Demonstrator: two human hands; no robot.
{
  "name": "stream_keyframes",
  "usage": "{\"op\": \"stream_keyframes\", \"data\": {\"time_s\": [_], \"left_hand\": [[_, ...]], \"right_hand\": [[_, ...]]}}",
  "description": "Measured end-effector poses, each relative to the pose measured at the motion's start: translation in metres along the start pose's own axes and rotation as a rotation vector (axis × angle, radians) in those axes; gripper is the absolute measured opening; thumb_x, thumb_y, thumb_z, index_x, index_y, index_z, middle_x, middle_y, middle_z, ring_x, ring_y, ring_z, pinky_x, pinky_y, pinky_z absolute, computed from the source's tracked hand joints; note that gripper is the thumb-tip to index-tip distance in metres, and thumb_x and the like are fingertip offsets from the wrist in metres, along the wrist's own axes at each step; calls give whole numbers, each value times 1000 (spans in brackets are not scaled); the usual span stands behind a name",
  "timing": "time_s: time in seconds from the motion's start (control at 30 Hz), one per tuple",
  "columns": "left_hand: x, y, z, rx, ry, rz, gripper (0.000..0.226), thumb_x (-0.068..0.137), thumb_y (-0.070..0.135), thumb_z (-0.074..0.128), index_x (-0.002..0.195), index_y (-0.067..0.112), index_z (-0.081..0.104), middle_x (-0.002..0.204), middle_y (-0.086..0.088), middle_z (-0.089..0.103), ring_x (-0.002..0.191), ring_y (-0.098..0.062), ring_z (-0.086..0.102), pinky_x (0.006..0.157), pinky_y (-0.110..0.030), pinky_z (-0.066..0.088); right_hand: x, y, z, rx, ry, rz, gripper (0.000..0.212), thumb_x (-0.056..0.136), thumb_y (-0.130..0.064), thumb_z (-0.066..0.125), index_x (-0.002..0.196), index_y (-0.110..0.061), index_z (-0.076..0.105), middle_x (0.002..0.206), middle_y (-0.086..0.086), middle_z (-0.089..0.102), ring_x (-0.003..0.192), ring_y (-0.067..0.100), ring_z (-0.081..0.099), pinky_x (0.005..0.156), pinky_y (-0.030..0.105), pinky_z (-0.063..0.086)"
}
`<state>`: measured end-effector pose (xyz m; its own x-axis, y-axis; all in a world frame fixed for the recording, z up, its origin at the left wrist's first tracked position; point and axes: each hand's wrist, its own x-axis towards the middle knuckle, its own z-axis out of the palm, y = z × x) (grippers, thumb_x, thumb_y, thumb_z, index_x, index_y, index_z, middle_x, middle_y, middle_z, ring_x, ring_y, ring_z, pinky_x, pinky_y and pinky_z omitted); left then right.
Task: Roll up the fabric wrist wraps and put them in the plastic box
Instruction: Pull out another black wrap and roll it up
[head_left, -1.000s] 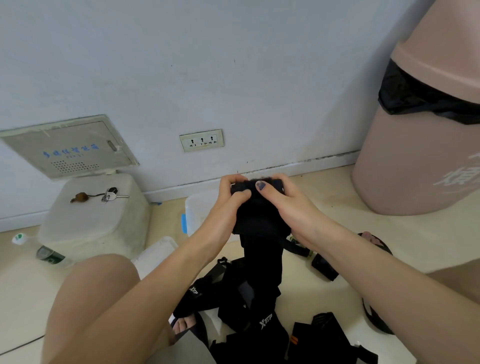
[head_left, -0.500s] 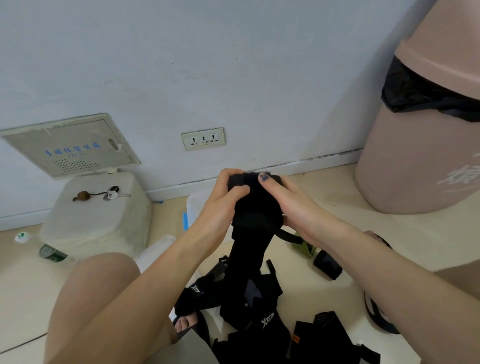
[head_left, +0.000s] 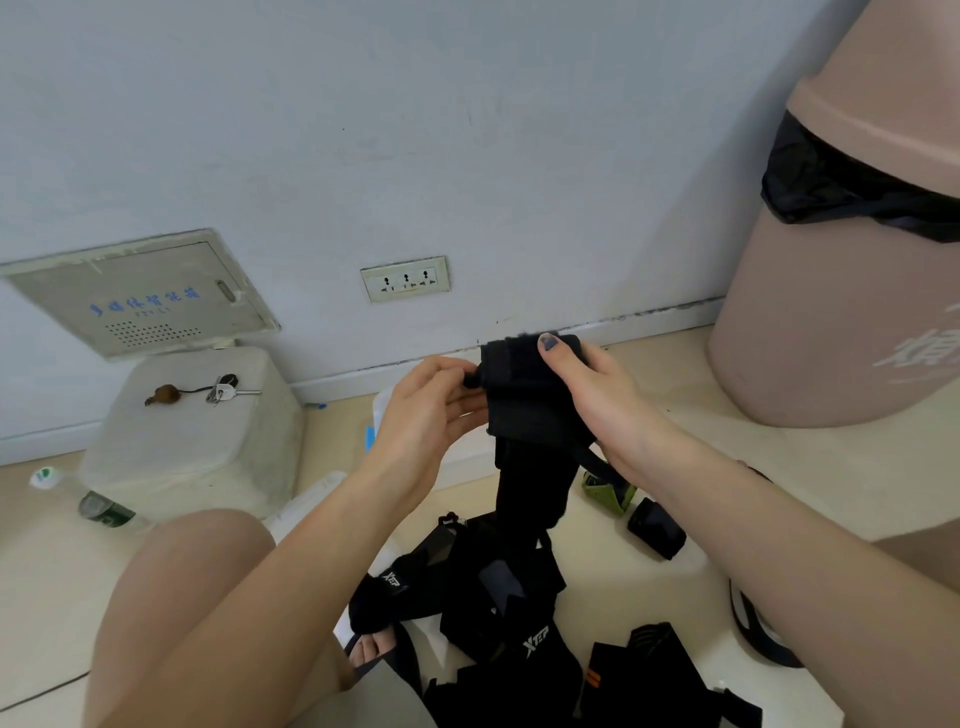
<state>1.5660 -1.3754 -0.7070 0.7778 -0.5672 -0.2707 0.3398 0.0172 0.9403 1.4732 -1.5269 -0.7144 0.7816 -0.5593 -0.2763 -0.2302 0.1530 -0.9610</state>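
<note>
I hold a black fabric wrist wrap up in front of me, its top partly rolled and its tail hanging down to the floor. My right hand grips the roll from the right, thumb on top. My left hand pinches the roll's left end. A pile of black wraps with white lettering lies on the floor below. A rolled black wrap lies to the right. The clear plastic box shows only partly behind my left hand.
A pink bin with a black liner stands at the right. A white foam box with keys on it sits at the left by the wall. A bottle lies beside it. A green item lies near the rolled wrap.
Both hands and the roll have shifted to the right and a little up. My left hand has moved from over the roll's top to its left end.
</note>
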Motion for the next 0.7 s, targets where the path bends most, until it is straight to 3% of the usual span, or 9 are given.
{"op": "stream_keyframes", "data": {"time_s": [0.1, 0.33, 0.57, 0.7], "left_hand": [[-3, -3, 0, -70, -63, -46, 8, 105, 7, 52, 98, 8, 56, 97, -11, 74, 86, -19, 73, 74, -25, 58], [-5, 0, -3, -152, -120, -111, 21, 101, 12, 60, 81, 15, 57, 96, -5, 73, 90, -19, 70, 79, -29, 57], [-10, 0, 0, -100, -218, -130, 17, 102, 11, 58, 87, 17, 61, 97, -3, 71, 92, -20, 69, 87, -35, 56], [-11, -1, 2, -81, -237, -135, 13, 101, 12, 60, 89, 16, 62, 100, -2, 72, 93, -19, 68, 92, -36, 55]], "right_hand": [[-1, 0, 1, 3, 38, -13, 39, 99, -54, 57, 115, -21, 70, 115, 1, 75, 106, 19, 73, 100, 47, 57], [-6, -3, 2, -9, 43, -4, 40, 102, -56, 51, 119, -24, 67, 116, -3, 74, 108, 15, 70, 102, 42, 55], [-6, -1, 6, -58, 91, 64, 49, 105, -58, 39, 109, -20, 70, 110, 4, 74, 101, 19, 71, 97, 39, 57], [-7, 0, 7, -50, 109, 107, 50, 105, -56, 38, 106, -18, 71, 108, 9, 75, 100, 24, 72, 96, 44, 58]]}}
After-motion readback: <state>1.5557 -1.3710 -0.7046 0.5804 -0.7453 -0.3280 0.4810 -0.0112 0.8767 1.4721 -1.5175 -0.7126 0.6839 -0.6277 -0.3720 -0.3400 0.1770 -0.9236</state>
